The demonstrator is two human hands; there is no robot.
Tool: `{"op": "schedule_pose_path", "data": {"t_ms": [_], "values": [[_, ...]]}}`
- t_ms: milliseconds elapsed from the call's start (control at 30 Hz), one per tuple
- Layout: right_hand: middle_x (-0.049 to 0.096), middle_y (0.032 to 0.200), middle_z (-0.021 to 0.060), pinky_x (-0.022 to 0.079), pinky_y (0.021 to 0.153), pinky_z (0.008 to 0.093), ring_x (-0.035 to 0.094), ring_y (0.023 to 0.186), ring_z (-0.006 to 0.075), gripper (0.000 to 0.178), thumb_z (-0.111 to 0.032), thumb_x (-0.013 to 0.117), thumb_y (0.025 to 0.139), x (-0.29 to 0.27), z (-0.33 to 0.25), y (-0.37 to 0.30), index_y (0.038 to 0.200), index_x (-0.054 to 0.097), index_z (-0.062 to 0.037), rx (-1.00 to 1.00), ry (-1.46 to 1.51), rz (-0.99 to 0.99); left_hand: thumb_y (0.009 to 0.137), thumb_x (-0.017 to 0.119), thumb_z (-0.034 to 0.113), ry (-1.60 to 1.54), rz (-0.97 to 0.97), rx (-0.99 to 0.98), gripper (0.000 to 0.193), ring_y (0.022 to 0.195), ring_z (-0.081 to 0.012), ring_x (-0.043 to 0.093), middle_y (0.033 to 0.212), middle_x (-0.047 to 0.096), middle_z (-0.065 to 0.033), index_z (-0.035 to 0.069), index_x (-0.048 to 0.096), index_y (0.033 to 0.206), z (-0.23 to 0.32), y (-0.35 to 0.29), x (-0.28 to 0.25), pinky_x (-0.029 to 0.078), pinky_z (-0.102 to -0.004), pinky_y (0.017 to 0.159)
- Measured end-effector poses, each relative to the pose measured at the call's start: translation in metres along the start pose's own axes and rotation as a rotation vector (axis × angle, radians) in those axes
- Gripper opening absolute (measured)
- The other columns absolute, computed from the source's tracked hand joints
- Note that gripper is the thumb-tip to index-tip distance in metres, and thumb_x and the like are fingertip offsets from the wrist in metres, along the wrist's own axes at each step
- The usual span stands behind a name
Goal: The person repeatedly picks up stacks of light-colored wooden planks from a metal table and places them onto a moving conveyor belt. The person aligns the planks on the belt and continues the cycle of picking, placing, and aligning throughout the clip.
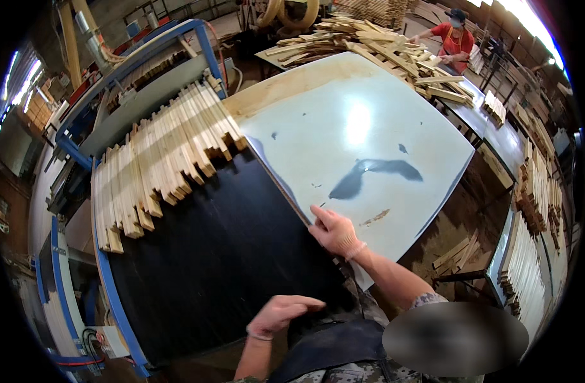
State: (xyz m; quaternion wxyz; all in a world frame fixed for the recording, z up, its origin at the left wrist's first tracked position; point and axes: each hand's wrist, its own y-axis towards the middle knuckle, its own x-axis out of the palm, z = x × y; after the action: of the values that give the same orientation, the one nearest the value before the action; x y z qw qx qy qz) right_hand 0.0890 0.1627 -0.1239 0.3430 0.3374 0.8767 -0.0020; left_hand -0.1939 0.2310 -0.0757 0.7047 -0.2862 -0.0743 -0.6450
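My right hand (336,233) is over the seam between a black work surface (209,268) and a pale sheet-topped table (369,127). Its index finger points forward, the other fingers bend under, and I see nothing in it. Low over the near edge of the black surface, my left hand (283,315) has its fingers stretched toward the right, holding nothing visible. Both wrists show a light cuff. A row of wooden strips (158,153) lies side by side on the far part of the black surface, their near ends uneven.
A blue-framed machine (206,57) stands behind the strips. Loose wooden sticks (382,48) are heaped at the pale table's far end. Beyond them is a person in red (455,41). More stacked strips (522,274) are at the right, and a few pieces (457,254) lie low beside the table.
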Motion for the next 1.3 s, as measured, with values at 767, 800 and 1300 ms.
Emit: {"op": "schedule_pose_path", "data": {"t_ms": [767, 800, 1300], "values": [[0.073, 0.121, 0.0297, 0.054, 0.097, 0.0527, 0.069, 0.115, 0.0471, 0.047, -0.036, 0.06, 0.09, 0.102, 0.076, -0.614, 0.111, 0.078, 0.0024, 1.747, 0.338, 0.294, 0.099, 0.07, 0.034, 0.712, 0.3, -0.664, 0.037, 0.082, -0.0221, 0.068, 0.101, 0.075, -0.0081, 0.002, 0.074, 0.118, -0.231, 0.012, -0.149, 0.054, -0.0363, 0.075], [0.073, 0.12, 0.0293, 0.054, 0.095, 0.0532, 0.069, 0.114, 0.0472, 0.045, -0.035, 0.059, 0.092, 0.1, 0.081, -0.627, 0.11, 0.078, 0.0019, 1.694, 0.321, 0.275, 0.099, 0.07, 0.034, 0.804, 0.237, -0.7, 0.036, 0.08, -0.0218, 0.067, 0.099, 0.074, -0.008, 0.002, 0.074, 0.115, -0.24, 0.012, -0.148, 0.053, -0.0362, 0.073], [0.076, 0.091, 0.02, 0.055, 0.072, 0.0485, 0.074, 0.085, 0.0366, 0.033, -0.034, 0.057, 0.102, 0.122, 0.057, -0.693, 0.102, 0.076, -0.007, 2.06, 0.968, 0.693, 0.095, 0.07, 0.038, 1.394, -0.609, -0.597, 0.029, 0.055, -0.0184, 0.05, 0.07, 0.057, -0.0053, 0.013, 0.064, 0.081, -0.288, 0.273, -0.112, 0.037, -0.036, 0.052]]}}
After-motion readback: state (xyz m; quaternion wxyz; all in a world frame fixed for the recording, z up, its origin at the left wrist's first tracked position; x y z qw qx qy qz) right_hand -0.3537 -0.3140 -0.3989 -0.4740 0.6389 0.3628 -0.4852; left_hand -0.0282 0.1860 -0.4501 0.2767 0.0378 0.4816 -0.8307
